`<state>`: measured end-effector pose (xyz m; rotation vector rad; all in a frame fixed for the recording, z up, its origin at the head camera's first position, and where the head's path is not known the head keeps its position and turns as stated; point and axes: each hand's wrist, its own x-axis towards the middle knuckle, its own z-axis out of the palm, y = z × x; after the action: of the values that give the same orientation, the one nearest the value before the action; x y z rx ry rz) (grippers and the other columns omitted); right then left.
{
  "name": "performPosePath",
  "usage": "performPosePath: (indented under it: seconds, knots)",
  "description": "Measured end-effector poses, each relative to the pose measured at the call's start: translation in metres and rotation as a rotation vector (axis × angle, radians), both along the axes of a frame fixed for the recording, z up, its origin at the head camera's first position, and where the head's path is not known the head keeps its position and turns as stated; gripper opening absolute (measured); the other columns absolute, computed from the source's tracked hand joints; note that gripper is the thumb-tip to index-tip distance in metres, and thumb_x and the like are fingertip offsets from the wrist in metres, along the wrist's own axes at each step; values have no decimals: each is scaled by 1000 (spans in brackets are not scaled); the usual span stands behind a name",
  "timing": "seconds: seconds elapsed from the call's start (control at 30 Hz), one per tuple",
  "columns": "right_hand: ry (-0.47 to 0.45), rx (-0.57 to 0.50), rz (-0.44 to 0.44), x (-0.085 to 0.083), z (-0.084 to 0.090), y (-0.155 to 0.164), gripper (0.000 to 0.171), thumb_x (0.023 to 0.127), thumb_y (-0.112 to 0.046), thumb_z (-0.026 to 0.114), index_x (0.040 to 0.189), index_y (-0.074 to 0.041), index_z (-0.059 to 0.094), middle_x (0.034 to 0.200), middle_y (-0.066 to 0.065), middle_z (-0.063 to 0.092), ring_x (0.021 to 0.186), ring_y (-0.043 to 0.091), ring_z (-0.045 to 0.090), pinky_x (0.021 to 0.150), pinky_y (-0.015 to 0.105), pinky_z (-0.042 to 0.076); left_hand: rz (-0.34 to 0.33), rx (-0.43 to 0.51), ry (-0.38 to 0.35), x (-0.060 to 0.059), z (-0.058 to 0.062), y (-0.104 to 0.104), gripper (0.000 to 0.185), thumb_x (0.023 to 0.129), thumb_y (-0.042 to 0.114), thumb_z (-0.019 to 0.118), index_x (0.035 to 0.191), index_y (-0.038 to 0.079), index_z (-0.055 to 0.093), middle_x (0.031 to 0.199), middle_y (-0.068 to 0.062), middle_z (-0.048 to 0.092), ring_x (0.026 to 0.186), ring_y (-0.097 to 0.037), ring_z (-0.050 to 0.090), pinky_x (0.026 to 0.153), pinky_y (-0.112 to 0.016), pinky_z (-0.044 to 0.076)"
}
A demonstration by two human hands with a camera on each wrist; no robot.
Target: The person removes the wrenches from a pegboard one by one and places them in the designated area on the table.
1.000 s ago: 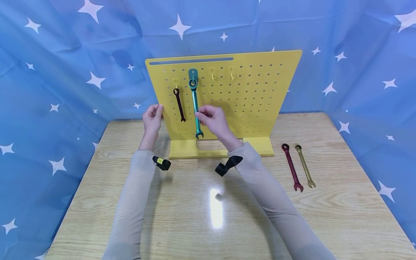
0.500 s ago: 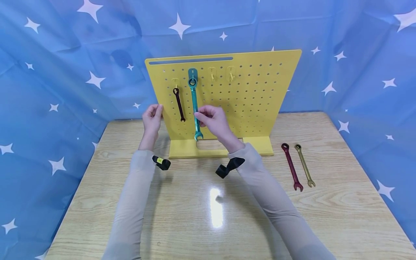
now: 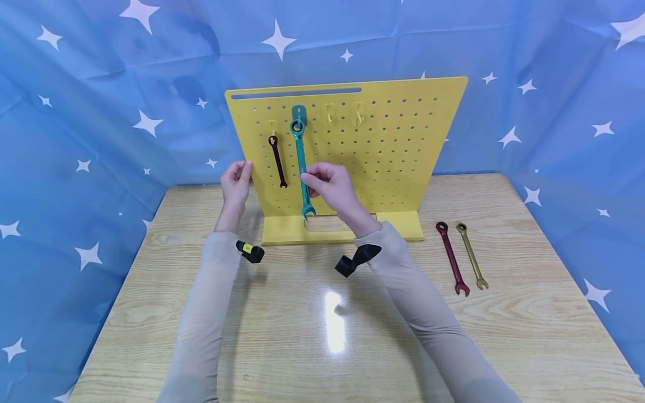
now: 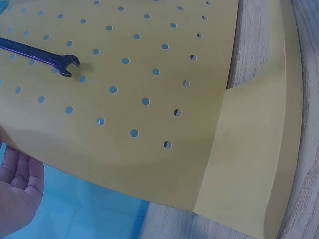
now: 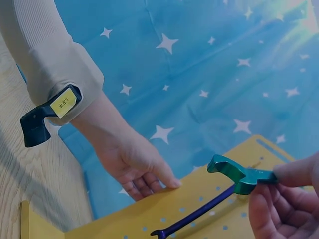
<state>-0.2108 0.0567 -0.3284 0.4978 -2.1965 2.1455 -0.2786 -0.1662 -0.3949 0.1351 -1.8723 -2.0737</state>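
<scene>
My right hand (image 3: pixel 330 187) pinches a teal combination wrench (image 3: pixel 300 154) by its lower shank, thumb in front. The wrench stands nearly upright before the yellow pegboard (image 3: pixel 393 168), its ring end overlapping the lower part of a teal hook (image 3: pixel 299 113). In the right wrist view, the open jaw of the teal wrench (image 5: pixel 244 179) juts out past my fingertips. With thumb and fingers, my left hand (image 3: pixel 235 182) grips the board's left edge; some of its fingers are behind the board. A dark purple wrench (image 3: pixel 278 162) hangs from a yellow hook just left of the teal one.
Two yellow hooks (image 3: pixel 359 116) sit on the board to the right of the teal hook. On the wooden table (image 3: pixel 166 313), a red wrench (image 3: pixel 453 260) and a gold wrench (image 3: pixel 472 256) lie at the right. A blue star-patterned curtain (image 3: pixel 554 112) stands behind.
The teal wrench has shifted slightly: its ring end has moved a little up and left, and its open end has turned a little. My left hand still holds the board's edge.
</scene>
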Motion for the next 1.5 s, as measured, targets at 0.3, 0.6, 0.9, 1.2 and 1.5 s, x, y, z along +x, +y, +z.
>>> performPosePath:
  seconds: [0.3,0.6,0.9,1.2,1.5]
  knots:
    - [6,-22,17,1,4,0,12,89,1,61,90,13,61,65,-2,59,54,9,55,56,22,52,0,11,-9,-1,1,0,13,91,14,62,79,18,61,76,3,60,71,-10,54,65,-19,49]
    - [14,-35,26,5,9,2,12,90,1,60,91,12,61,67,-2,61,55,10,55,57,23,53,0,5,-7,0,2,0,14,92,13,61,79,18,61,77,3,61,72,-10,55,65,-19,49]
    - [12,-33,31,8,11,8,12,90,0,60,93,12,61,70,0,61,58,13,56,58,25,53,-4,3,-6,0,2,0,12,92,13,61,80,18,61,78,3,61,73,-10,55,67,-19,50]
    - [5,-12,15,13,9,19,12,91,-1,60,91,11,61,71,0,61,58,10,56,58,23,53,-3,-12,0,0,0,0,11,92,15,61,81,17,61,77,4,61,72,-9,55,66,-19,49]
    - [35,6,10,17,4,34,14,91,0,58,93,13,59,70,1,59,60,10,55,58,22,52,0,-32,12,0,-2,-1,10,92,16,60,82,17,60,76,4,60,72,-10,55,66,-20,49]
